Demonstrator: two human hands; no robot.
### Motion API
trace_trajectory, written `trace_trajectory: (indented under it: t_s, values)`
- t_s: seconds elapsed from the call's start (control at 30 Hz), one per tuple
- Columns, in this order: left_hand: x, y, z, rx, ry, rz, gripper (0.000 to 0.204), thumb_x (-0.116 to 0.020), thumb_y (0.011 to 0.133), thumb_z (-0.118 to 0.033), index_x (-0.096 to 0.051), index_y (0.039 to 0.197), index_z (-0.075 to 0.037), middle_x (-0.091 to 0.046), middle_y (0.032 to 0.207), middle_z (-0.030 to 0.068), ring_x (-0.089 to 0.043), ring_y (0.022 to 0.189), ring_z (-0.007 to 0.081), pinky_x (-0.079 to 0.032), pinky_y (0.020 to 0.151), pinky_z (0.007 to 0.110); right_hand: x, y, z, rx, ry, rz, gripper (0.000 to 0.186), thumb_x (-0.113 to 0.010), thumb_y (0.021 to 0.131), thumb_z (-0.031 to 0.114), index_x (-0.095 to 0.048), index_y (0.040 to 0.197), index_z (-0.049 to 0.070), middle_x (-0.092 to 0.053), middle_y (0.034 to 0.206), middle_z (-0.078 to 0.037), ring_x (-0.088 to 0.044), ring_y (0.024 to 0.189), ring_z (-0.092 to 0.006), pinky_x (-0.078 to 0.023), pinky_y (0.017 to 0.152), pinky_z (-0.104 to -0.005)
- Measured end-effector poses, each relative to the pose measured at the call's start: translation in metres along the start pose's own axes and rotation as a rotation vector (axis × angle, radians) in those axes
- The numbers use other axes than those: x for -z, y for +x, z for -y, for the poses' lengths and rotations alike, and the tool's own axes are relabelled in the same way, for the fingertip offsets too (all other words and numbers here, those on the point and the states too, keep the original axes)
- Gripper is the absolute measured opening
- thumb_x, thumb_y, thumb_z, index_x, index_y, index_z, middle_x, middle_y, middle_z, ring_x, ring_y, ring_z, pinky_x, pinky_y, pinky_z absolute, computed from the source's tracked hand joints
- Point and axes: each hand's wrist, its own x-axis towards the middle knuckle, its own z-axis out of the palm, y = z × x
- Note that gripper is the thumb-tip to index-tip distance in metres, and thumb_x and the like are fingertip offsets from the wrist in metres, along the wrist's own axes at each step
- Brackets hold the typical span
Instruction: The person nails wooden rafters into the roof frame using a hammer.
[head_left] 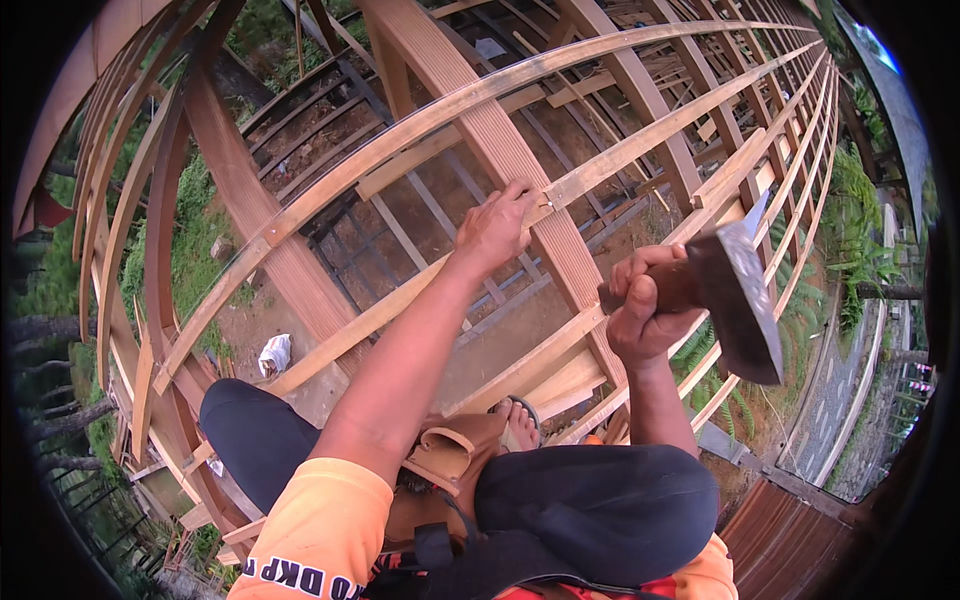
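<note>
My left hand reaches forward with its fingers pinched at a small nail on a thin wooden batten, where it crosses a thick reddish beam. In my right hand, raised to the right of that crossing, is a hammer with a short wooden handle and a broad, dark, hatchet-like metal head. A brown leather tool pouch lies between my bent knees, partly behind my left forearm.
I am perched high on an open timber frame of curved battens and beams. My sandalled foot is among the timbers. Far below are bare ground, steel bars, a white sack, ferns, trees and a path.
</note>
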Motion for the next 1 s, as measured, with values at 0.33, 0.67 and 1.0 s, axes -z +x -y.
trace_trajectory:
  t_s: [0.33, 0.67, 1.0]
  values:
    - [-0.003, 0.0, 0.0, 0.004, 0.002, 0.002, 0.059, -0.075, 0.074, -0.009, -0.057, 0.13, -0.011, -0.049, 0.141, 0.0047, -0.056, 0.123, 0.0311, -0.051, 0.098, 0.045, 0.005, 0.01, 0.001, 0.08, -0.146, 0.076, 0.044, -0.059, 0.099, 0.016, -0.038, 0.135, 0.001, -0.057, 0.089, -0.014, -0.057, 0.066, -0.0253, -0.048, 0.059, -0.0353]
    - [-0.005, 0.0, -0.014, -0.003, -0.046, 0.056, 0.059, -0.073, 0.076, -0.009, -0.057, 0.132, -0.011, -0.05, 0.14, 0.0038, -0.057, 0.122, 0.0303, -0.052, 0.098, 0.045, 0.012, -0.029, -0.046, -0.417, -0.585, 0.413, 0.033, -0.058, 0.098, 0.018, -0.044, 0.121, -0.002, -0.058, 0.083, -0.028, -0.059, 0.071, -0.0419, -0.049, 0.067, -0.0473]
    - [0.125, -0.06, 0.057, -0.059, -0.267, -0.053, 0.051, -0.069, 0.089, -0.024, -0.056, 0.134, -0.001, -0.057, 0.127, 0.0125, -0.059, 0.108, 0.0233, -0.049, 0.095, 0.036, 0.006, -0.059, -0.031, -0.395, -0.543, 0.421, 0.033, -0.056, 0.1, 0.019, -0.047, 0.125, -0.001, -0.063, 0.077, -0.019, -0.063, 0.068, -0.0325, -0.049, 0.064, -0.042]
